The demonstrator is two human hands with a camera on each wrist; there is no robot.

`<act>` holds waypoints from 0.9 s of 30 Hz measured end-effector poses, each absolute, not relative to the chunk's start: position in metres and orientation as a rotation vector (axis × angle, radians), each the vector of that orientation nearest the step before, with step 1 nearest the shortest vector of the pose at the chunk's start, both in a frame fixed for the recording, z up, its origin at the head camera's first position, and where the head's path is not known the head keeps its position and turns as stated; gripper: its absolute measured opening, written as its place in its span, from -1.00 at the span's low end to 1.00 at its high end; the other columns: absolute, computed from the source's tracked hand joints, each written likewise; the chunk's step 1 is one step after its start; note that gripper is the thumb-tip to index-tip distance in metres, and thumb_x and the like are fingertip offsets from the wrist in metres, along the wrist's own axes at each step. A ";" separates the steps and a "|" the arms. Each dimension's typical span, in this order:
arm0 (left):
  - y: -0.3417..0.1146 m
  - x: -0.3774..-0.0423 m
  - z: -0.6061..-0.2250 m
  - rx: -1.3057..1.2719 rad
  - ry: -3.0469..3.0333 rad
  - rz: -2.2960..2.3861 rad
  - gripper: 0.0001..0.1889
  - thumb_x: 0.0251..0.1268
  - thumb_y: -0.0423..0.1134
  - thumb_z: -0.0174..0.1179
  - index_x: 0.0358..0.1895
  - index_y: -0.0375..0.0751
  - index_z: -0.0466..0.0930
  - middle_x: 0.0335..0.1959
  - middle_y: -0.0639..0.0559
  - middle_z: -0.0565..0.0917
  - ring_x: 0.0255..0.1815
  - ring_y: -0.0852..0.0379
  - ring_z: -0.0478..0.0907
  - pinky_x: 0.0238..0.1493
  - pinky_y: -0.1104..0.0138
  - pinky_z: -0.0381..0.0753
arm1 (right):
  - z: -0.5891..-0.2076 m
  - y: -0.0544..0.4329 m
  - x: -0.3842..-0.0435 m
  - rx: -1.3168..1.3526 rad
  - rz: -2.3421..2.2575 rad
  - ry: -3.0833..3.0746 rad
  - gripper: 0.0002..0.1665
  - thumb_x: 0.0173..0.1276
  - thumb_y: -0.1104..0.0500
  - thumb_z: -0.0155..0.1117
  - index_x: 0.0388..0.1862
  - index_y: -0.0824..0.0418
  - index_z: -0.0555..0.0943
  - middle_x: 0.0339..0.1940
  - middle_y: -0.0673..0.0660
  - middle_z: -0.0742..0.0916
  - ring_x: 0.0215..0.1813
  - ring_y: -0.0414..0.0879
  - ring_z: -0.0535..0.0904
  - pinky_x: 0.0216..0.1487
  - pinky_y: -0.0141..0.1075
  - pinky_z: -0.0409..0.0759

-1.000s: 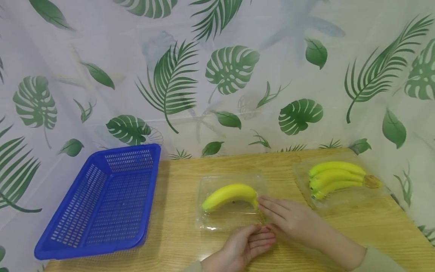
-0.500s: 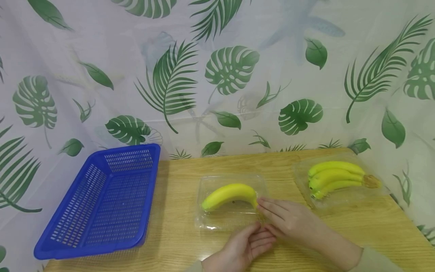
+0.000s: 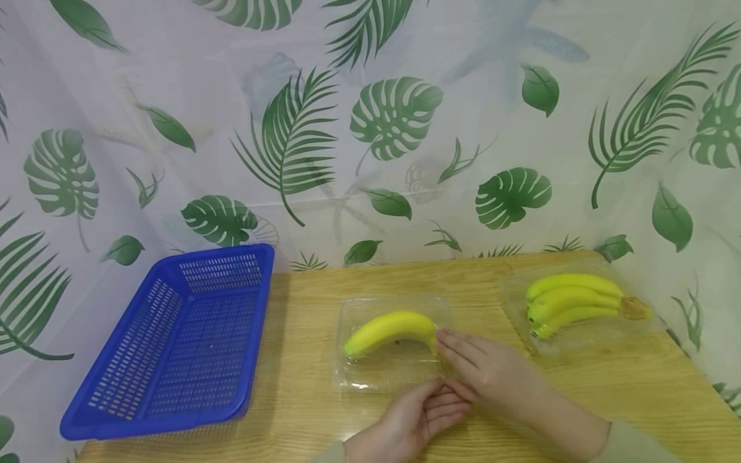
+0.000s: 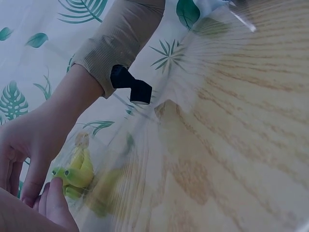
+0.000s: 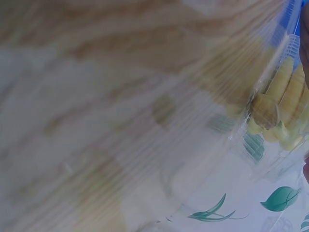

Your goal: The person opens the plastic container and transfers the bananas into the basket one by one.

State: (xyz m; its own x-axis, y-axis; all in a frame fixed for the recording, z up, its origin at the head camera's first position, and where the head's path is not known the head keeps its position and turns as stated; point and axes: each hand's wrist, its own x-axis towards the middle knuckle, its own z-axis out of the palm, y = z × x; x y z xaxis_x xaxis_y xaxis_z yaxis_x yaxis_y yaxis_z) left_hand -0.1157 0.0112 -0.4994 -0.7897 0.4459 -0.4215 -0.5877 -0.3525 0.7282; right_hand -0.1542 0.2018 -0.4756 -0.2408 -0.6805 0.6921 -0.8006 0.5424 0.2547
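Note:
A clear plastic box (image 3: 382, 381) with a yellow banana (image 3: 393, 328) inside stands mid-table in the head view. At its right front corner my left hand (image 3: 408, 421) has its palm turned up, thumb by the box edge and fingers curled below. My right hand (image 3: 498, 376) grips the same corner, fingers along the right edge and thumb lower down near the left thumb. Through the clear plastic in the right wrist view, yellow fruit (image 5: 280, 96) shows at the right. In the left wrist view both hands meet at the lower left.
To the left sits a blue slotted basket (image 3: 191, 360) with nothing in it. Another clear box (image 3: 556, 347) holding a bunch of bananas (image 3: 573, 302) lies at the right of the wooden table (image 3: 301, 334). A leaf-patterned cloth (image 3: 312, 244) hangs behind.
The hands have stayed at the box corner. My right fingers have shifted up very slightly; the box and bananas look the same.

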 end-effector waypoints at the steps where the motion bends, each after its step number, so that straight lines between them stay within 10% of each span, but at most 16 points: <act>1: 0.011 -0.116 -0.499 -0.198 1.249 2.154 -0.59 0.73 -0.23 -0.03 0.23 -0.57 0.58 0.02 -0.27 0.81 0.16 -0.08 0.77 0.39 0.10 0.70 | -0.475 0.201 -0.154 1.198 0.193 -1.984 -0.32 0.81 -0.04 -0.20 0.09 0.42 0.75 0.15 0.33 0.81 0.06 0.10 0.82 -0.03 -0.11 0.82; 27: 0.009 -0.121 -0.493 -0.193 1.342 2.092 -0.63 0.66 -0.28 0.03 0.20 -0.53 0.65 0.05 -0.39 0.79 0.10 -0.10 0.81 0.28 0.07 0.77 | -0.456 0.192 -0.155 1.193 0.102 -2.058 -0.26 0.68 0.05 -0.36 -0.01 0.39 0.79 0.00 0.26 0.87 -0.03 0.05 0.85 -0.12 -0.21 0.85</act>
